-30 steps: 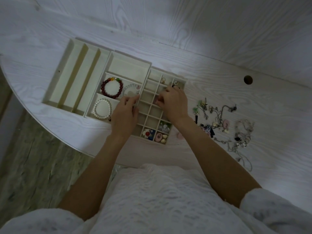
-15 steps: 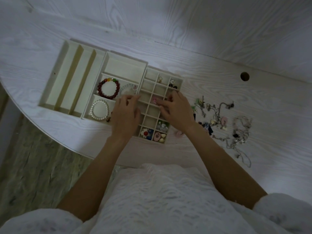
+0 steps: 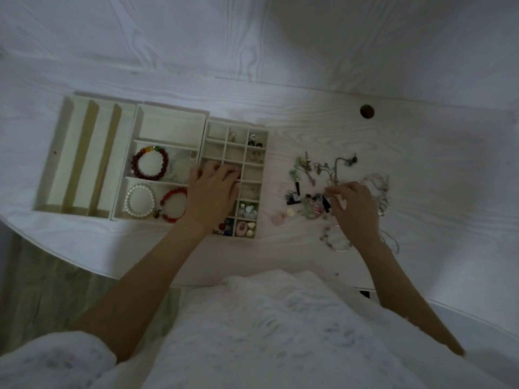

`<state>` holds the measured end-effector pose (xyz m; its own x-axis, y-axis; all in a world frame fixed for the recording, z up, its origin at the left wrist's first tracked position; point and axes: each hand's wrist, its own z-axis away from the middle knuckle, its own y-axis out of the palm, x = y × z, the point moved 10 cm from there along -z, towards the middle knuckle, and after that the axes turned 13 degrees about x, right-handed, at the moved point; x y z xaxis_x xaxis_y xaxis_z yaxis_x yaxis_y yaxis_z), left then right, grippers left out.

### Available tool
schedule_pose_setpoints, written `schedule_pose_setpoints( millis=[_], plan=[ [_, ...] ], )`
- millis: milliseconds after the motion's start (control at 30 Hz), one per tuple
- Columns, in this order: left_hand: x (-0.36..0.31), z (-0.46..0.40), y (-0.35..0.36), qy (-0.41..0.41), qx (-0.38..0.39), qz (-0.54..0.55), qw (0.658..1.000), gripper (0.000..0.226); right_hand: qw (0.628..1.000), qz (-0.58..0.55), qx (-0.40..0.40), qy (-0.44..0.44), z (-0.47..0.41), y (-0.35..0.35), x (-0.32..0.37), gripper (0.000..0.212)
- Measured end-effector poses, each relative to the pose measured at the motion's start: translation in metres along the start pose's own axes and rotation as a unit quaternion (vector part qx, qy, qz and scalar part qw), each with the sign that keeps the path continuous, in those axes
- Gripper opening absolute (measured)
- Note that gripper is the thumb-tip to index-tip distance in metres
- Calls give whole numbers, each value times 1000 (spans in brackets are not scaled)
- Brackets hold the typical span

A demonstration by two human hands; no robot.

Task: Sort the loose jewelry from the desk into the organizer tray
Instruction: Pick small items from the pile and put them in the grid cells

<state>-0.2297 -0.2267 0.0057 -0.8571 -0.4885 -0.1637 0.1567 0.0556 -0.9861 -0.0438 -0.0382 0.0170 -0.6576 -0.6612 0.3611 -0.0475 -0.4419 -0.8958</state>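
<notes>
organizer tray is set on the desk | left hand is laid over its small-cell grid, fingers spread and relaxed, nothing gripped | loose jewelry is heaped right of the tray | right hand is held over that heap, fingertips curled into it; whether a piece is pinched cannot be told

Fuzzy white garment, sleeves pushed up above bare forearms.
</notes>
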Motion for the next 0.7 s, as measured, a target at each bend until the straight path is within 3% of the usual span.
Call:
schedule_pose_setpoints(
  millis=[67,233,333,467,600,700],
  plan=[
    [0,1,-1,-4,-2,0,1000,28,1000,13,22,8,1,4,-12,15],
    [2,9,3,-18,15,28,999,30,989,37,68,-130,9,29,30,17],
    [3,16,-4,-29,3,61,998,30,983,50,86,-151,12,42,45,18],
    [-52,20,-22,55,-22,111,992,29,991,-9,69,-113,15,39,32,18],
    [-136,9,11,175,87,104,975,39,999,-41,29,-20,15,27,-5,19],
    [-152,3,42,188,162,50,968,43,998,-64,26,3,15,25,-14,16]
  ],
)
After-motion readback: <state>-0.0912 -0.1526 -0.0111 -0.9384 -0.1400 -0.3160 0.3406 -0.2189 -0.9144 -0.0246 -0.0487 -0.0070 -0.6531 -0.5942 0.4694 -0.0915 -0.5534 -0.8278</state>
